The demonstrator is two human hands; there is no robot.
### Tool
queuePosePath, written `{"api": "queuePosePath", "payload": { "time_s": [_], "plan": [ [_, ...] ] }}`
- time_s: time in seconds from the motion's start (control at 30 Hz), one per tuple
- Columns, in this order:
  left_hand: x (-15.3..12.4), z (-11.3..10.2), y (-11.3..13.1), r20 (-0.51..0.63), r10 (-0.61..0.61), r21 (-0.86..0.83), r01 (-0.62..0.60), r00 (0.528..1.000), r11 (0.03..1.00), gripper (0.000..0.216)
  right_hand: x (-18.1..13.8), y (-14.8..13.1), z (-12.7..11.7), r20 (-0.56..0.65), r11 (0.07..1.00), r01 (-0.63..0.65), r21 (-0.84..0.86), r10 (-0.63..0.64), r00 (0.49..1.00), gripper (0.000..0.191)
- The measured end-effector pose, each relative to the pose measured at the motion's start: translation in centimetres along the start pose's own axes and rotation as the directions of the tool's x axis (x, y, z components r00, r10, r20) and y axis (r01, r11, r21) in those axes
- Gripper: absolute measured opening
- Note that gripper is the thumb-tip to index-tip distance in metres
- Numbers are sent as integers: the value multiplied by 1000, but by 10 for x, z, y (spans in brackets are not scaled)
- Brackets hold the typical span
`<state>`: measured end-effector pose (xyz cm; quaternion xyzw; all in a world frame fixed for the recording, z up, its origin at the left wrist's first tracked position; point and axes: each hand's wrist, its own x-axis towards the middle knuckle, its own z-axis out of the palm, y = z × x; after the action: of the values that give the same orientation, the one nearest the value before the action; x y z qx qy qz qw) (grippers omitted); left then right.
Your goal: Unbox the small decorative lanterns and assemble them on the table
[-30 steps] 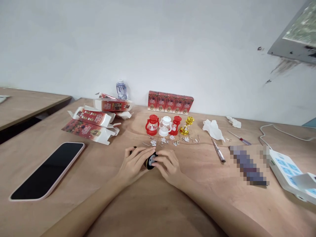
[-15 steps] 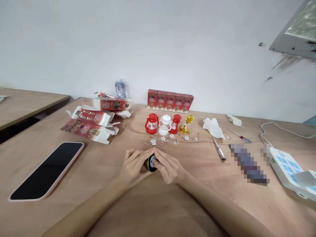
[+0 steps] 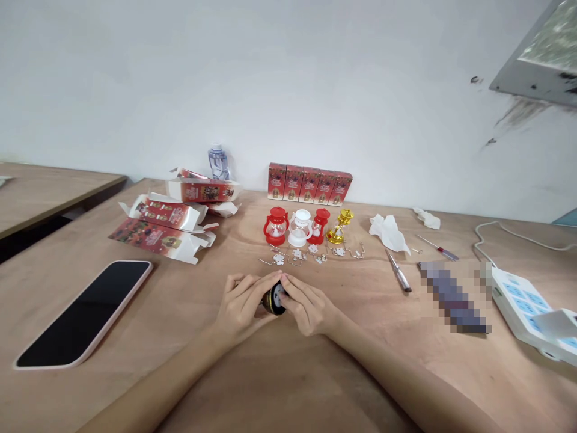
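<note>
Both of my hands meet at the middle of the wooden table (image 3: 288, 373) around a small black toy lantern (image 3: 273, 299) lying on its side, its base turned to the right. My left hand (image 3: 241, 304) is wrapped round its body. The fingers of my right hand (image 3: 307, 307) pinch at its base. Just beyond them lie several small metal wire parts (image 3: 297, 257). Behind those stand two red toy lanterns (image 3: 276, 227), a white toy lantern (image 3: 300, 228) and a gold toy lantern (image 3: 340, 226).
A pink-cased phone (image 3: 88, 313) lies face up at the left. Opened red cartons (image 3: 166, 225) and a water bottle (image 3: 217, 161) sit at the back left, a row of red boxes (image 3: 309, 184) by the wall. Tissues (image 3: 388, 233), screwdrivers (image 3: 398, 272) and a white power strip (image 3: 527, 310) lie at the right.
My hands have closed a little tighter on the black lantern, and my right fingers have shifted on its base. Nothing else on the table has moved.
</note>
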<state>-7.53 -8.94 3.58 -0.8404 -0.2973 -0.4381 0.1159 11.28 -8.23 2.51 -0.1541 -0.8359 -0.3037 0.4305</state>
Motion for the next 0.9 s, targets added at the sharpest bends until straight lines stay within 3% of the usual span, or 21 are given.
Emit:
{"api": "queuePosePath", "payload": {
  "time_s": [0.63,0.9],
  "plan": [
    [2,0,-3,36,40,-5,-39,999,999,42,-6,5,1,-29,995,-3,101,6,1000,9],
    [0,0,-4,47,49,-30,-48,998,998,42,-3,5,-2,-49,989,-44,140,51,997,13]
  ]
}}
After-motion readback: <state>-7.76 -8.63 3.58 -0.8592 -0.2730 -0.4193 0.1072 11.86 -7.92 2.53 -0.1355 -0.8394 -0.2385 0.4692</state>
